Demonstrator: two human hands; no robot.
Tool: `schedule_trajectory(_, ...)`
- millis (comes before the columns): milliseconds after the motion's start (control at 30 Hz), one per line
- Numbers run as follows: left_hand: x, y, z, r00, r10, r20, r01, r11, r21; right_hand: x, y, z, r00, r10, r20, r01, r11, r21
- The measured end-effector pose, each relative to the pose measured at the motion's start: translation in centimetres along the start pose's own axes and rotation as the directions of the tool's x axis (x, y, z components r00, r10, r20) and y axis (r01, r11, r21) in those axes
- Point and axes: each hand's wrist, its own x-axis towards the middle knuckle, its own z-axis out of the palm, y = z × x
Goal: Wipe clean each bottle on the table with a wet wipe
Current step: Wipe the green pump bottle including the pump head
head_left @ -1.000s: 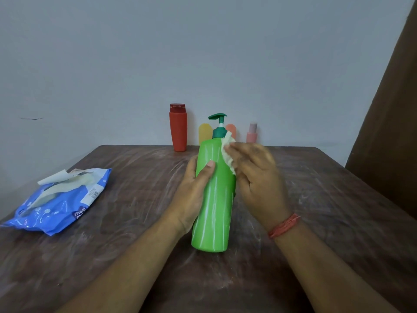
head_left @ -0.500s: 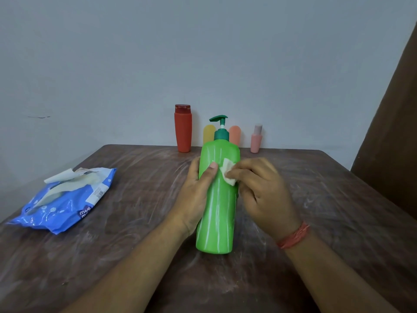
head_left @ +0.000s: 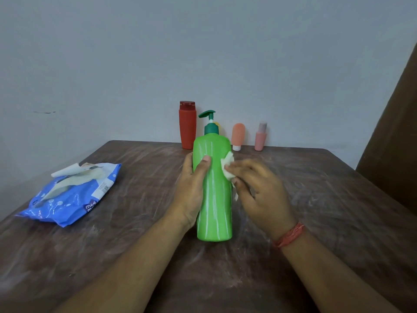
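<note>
- The green bottle (head_left: 214, 190) is stood upright on the table (head_left: 338, 211), its long axis vertical and its dark green pump (head_left: 209, 122) at the top, the spout pointed left.
- It is gripped by the left hand (head_left: 191, 193), whose thumb (head_left: 203, 166) is laid across the front and whose fingers are curled round the far side.
- A white wipe (head_left: 228, 167) is pinched in the fingertips (head_left: 234, 170) of the right hand (head_left: 259, 190) and pressed to the bottle's upper right side, just right of the left thumb.
- The bottle is seen as glossy bright green, flat-shouldered, with pale streaks of reflected light down its front.
- Five bottles are counted: the green one, a red one (head_left: 187, 125), a yellow one (head_left: 220, 127) mostly hidden behind the pump, a peach tube (head_left: 238, 136) stood on its white cap, and a small pink one (head_left: 260, 137). These four are lined up by the wall, beyond the fingertips.
- One blue wipe pack (head_left: 72, 195) is laid well left of the left hand, its flap lifted.
- One red thread band (head_left: 290, 236) is worn on the right wrist.
</note>
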Motion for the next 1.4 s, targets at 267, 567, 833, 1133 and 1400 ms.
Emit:
schedule_trajectory(267,0.0,0.3,-0.4,1.000,-0.014,-0.025,0.014,1.000,-0.021,-0.4,0.2,0.4,0.992,0.009,0.125,-0.013,0.999,0.031)
schedule_trajectory(567,0.5,0.1,-0.8,0.997,-0.002,-0.078,0.003,1.000,0.003,-0.6,0.6,0.2,0.980,-0.030,0.199,0.018,0.998,0.064)
schedule_trajectory(833,1.0,0.3,-1.5,0.983,0.017,-0.183,-0.013,1.000,0.025,-0.8,0.6,0.7,0.947,-0.076,0.314,0.038,0.992,0.124)
schedule_trajectory(1133,1.5,0.2,-2.2,0.965,-0.016,-0.262,0.017,1.000,0.000,-1.1,0.7,0.5,0.888,-0.097,0.450,0.012,0.982,0.188)
schedule_trajectory(1400,1.4,0.3,-2.0,0.968,-0.040,-0.247,0.035,0.999,-0.023,-1.2,0.7,1.1,0.921,-0.106,0.375,0.049,0.986,0.158)
